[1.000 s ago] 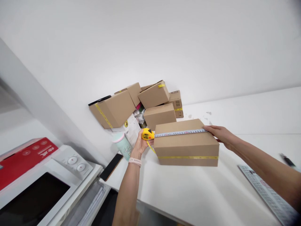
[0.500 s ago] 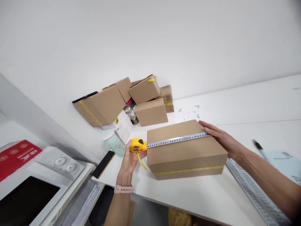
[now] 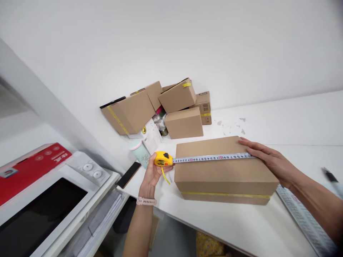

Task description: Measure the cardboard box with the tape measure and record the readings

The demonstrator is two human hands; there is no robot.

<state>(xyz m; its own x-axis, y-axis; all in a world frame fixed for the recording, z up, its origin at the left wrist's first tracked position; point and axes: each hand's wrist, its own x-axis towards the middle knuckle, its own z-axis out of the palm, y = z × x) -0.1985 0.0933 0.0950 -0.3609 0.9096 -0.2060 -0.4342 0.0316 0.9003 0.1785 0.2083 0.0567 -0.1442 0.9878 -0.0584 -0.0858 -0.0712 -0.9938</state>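
My left hand (image 3: pixel 150 175) is closed around a yellow tape measure (image 3: pixel 163 159) beside the left end of a closed cardboard box (image 3: pixel 214 173). Out of the case runs the metal tape blade (image 3: pixel 211 159), stretched straight across the box top. A short yellow strap hangs from the case. My right hand (image 3: pixel 270 159) grips the far end of the blade at the box's right edge, its fingers resting along that edge. The fingers cover the blade's tip. Yellow tape crosses the box's front side.
Several cardboard boxes (image 3: pixel 184 125) are stacked against the wall. A mint cup (image 3: pixel 140 153) and a dark flat object (image 3: pixel 129 175) are on the left of the white table (image 3: pixel 198 214). A microwave (image 3: pixel 53 207) stands further left; a keyboard (image 3: pixel 300 217) and pen (image 3: pixel 329 175) lie right.
The view has swung left, so things appear further right. A little more blade shows at the tape case, which sits slightly off the box's left edge. Both hands keep their holds.
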